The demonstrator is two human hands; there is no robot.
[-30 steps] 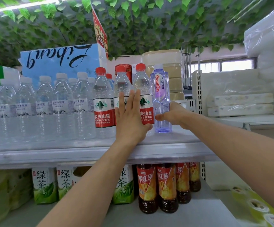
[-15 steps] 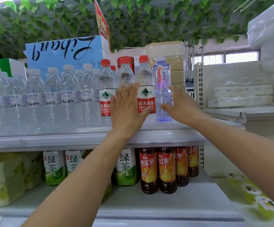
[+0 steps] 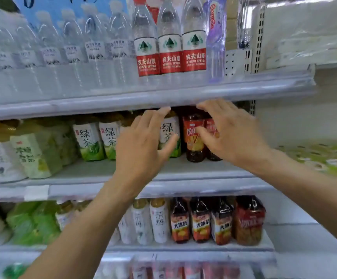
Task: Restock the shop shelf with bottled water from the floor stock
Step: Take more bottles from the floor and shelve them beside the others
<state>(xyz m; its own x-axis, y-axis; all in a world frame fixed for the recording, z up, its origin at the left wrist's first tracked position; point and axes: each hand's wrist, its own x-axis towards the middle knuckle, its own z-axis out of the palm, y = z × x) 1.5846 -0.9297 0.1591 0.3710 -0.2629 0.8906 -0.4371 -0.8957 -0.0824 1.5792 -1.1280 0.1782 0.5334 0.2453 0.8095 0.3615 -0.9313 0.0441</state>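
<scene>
— Hands, what are they holding?
— Nothing. Left hand (image 3: 141,143) and right hand (image 3: 230,133) are both spread, fingers loose, hovering before the tea bottles (image 3: 91,141) on the middle shelf, just under the edge of the top shelf (image 3: 143,97).
— Water?
— Up on that top shelf: three red-labelled water bottles (image 3: 170,43) side by side, purple bottle (image 3: 215,43) just beside them on the right, clear bottles (image 3: 95,47) to their left.

Three red-label water bottles (image 3: 170,40) upright on top shelf (image 3: 143,99), purple bottle (image 3: 215,43) touching right
</scene>
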